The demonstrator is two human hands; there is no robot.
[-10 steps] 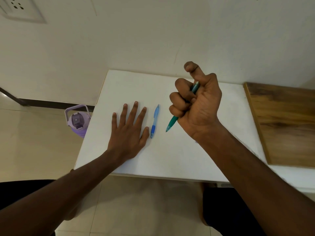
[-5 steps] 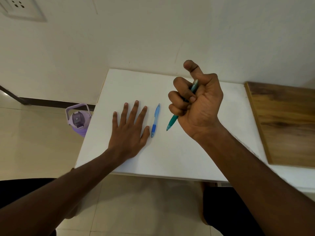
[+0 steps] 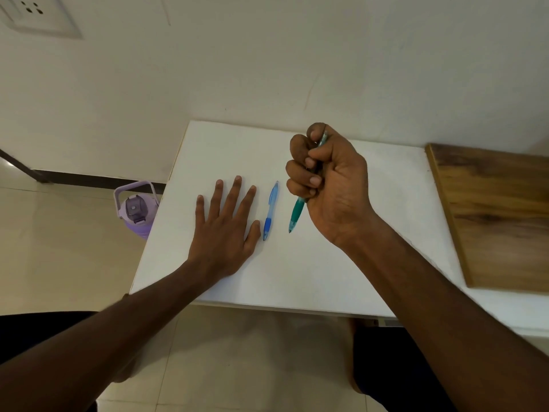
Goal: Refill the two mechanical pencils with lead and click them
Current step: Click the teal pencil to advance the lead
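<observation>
My right hand (image 3: 329, 185) grips a green mechanical pencil (image 3: 297, 214) in a fist above the white table (image 3: 326, 269). The pencil's tip points down toward me, and my thumb is bent over its top end. A blue mechanical pencil (image 3: 271, 209) lies flat on the table, just left of the green one. My left hand (image 3: 227, 230) rests palm down on the table with fingers spread, its thumb close beside the blue pencil's dark grip. No lead container is visible.
A wooden board (image 3: 493, 215) lies on the table's right side. A purple water bottle (image 3: 136, 211) stands on the tiled floor beside the table's left edge. A white wall rises behind the table.
My right thumb, raised above the green pencil's top before, has come down onto it. The left hand and blue pencil have stayed in place.
</observation>
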